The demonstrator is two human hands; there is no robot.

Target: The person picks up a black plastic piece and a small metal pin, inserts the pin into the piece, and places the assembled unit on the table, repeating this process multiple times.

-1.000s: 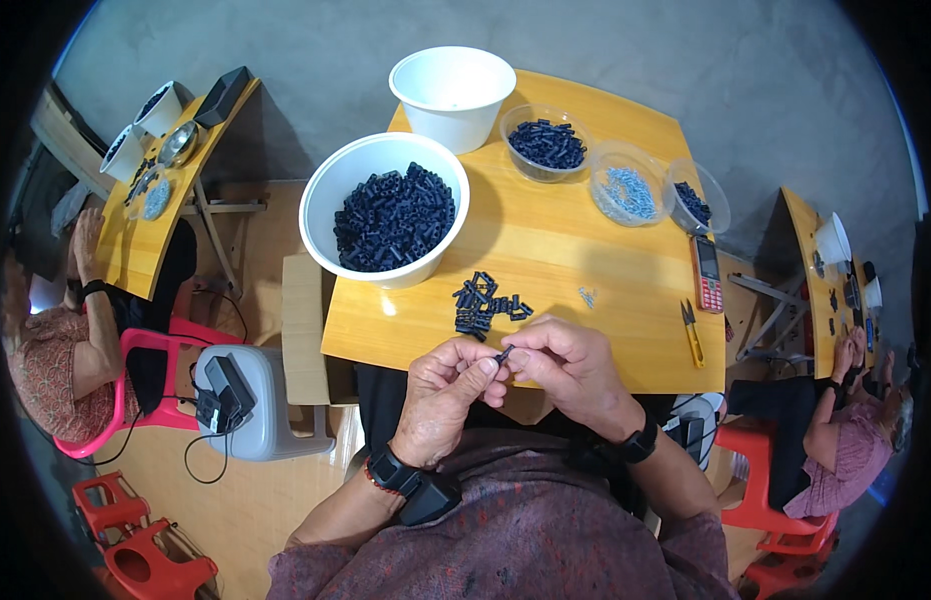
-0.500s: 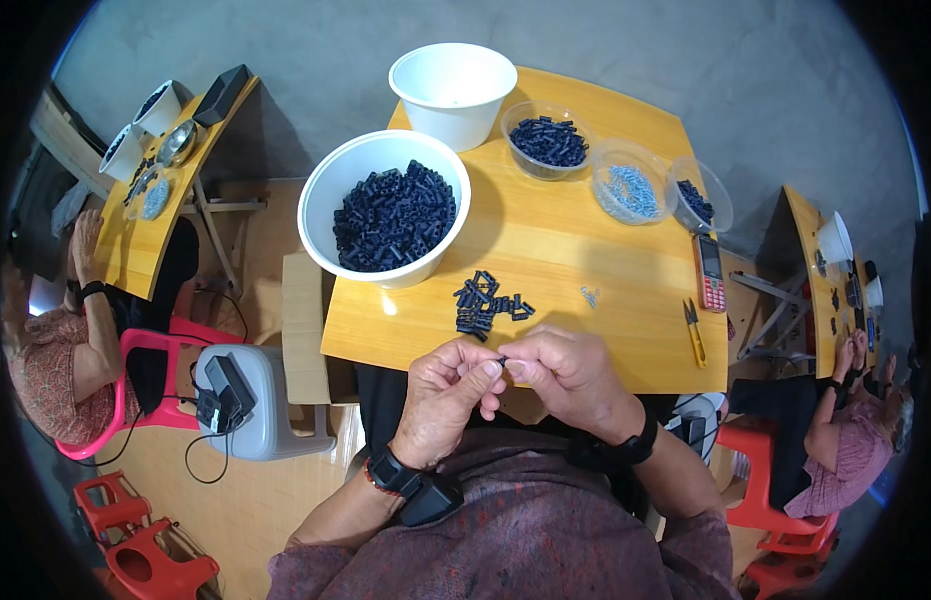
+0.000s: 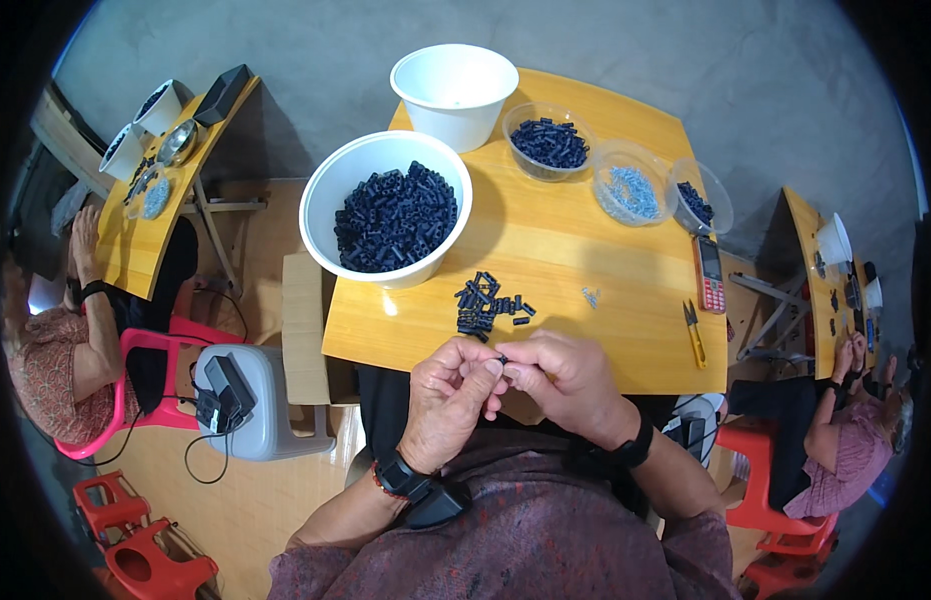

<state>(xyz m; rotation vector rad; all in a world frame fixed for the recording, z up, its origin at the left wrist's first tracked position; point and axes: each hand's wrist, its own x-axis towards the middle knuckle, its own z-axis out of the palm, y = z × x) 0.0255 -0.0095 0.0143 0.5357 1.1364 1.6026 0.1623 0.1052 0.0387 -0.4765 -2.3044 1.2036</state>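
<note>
My left hand (image 3: 455,396) and my right hand (image 3: 565,385) meet at the table's near edge, fingertips pinched together. Between them sits a small black plastic piece (image 3: 502,360), mostly covered by the fingers. Just beyond lies a loose pile of short black tubular pieces (image 3: 477,303). A few tiny silvery metal parts (image 3: 590,297) are scattered to the right of that pile. Farther left, a large white tub (image 3: 320,235) holds many similar black pieces.
Behind stand another white tub (image 3: 455,105) and clear bowls of black pieces (image 3: 547,143), silvery parts (image 3: 630,192) and smaller black parts (image 3: 695,203). A red phone (image 3: 709,272) and yellow-handled snips (image 3: 696,345) lie at right. Other people sit at tables on both sides.
One black piece at the lower right of the pile lies slightly nearer my hands and more apart. My hands have barely moved, still pinched together at the same place.
</note>
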